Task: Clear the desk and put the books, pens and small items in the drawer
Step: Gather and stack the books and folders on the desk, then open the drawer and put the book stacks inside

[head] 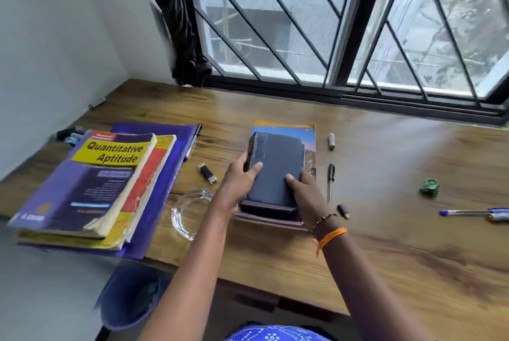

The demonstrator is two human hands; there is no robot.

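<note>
A dark blue book (pixel 275 167) lies on top of a small pile of books in the middle of the wooden desk (pixel 385 244). My left hand (pixel 237 183) grips its left edge and my right hand (pixel 305 194) presses its lower right corner. Under it lie a maroon book (pixel 270 216) and a thin colourful booklet (pixel 308 134). To the left is a stack of large books (pixel 91 186) topped by "Quantitative Aptitude". A black USB stick (pixel 208 173), a dark pen (pixel 330 181), a blue pen (pixel 468 213) and a small silver item (pixel 331 141) lie loose.
A clear glass ashtray (pixel 187 214) sits left of my left wrist. A green crumpled object (pixel 429 188) is at the right. A pen (pixel 192 142) lies on the purple folder (pixel 165 175). A blue bin (pixel 129 299) stands under the desk. A barred window (pixel 330 24) runs behind.
</note>
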